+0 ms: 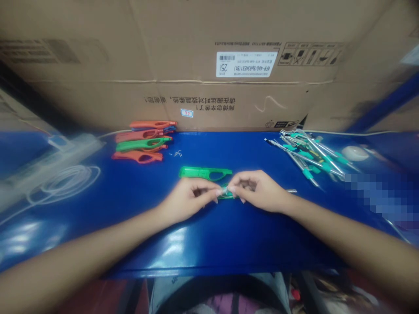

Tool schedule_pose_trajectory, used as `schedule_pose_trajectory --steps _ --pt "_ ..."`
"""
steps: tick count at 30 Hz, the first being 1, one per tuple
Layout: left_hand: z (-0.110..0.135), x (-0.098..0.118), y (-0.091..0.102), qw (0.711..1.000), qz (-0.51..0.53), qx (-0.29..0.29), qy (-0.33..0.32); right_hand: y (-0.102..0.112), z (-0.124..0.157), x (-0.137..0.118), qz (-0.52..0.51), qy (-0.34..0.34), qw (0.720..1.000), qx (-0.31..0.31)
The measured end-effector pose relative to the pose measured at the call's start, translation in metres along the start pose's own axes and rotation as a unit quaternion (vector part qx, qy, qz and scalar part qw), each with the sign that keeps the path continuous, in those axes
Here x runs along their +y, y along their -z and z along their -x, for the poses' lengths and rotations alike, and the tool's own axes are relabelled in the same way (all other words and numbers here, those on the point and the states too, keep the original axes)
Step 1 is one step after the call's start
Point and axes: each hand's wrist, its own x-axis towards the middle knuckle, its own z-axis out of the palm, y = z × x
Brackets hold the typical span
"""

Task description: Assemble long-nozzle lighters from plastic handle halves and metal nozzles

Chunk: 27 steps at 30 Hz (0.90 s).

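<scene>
Just in front of me, my left hand (183,200) and my right hand (262,192) meet fingertip to fingertip in a pinch. Between them is a small silvery piece (224,191), too small and blurred to name. Right under the fingertips lies a green plastic part (229,197), mostly covered by my hands. Beyond it rests a green plastic handle shell (199,172) with an oval opening at its right end. A short metal rod (291,191) shows behind my right wrist.
Orange and green handle shells (140,146) are piled at the back left, beside several tiny pins (176,153). Metal rods with teal parts (307,152) lie heaped at the back right. A coiled white cable (65,181) is at left. A cardboard wall (124,56) closes off the blue table (147,248).
</scene>
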Motion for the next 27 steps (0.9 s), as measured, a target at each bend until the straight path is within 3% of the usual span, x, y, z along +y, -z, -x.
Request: schedule_pose_trajectory --steps 5,10,19,23,27 --pt "-0.001 -0.002 0.001 1.000 0.000 0.001 0.001 0.000 0.000 0.000 0.002 0.003 1.000 0.001" --pt "-0.002 0.001 0.012 0.999 -0.007 -0.038 0.002 0.001 0.001 0.005 -0.008 0.026 1.000 -0.008" --pt "0.001 0.011 0.033 0.980 -0.179 -0.066 -0.055 0.004 0.002 0.009 -0.019 0.074 0.997 0.007" --pt "0.001 0.011 0.034 0.970 -0.208 -0.080 -0.100 0.003 0.001 0.008 -0.009 0.084 0.996 0.004" --pt "0.000 0.008 0.033 0.968 -0.207 -0.095 -0.106 0.004 0.001 0.006 0.003 0.087 0.996 0.003"
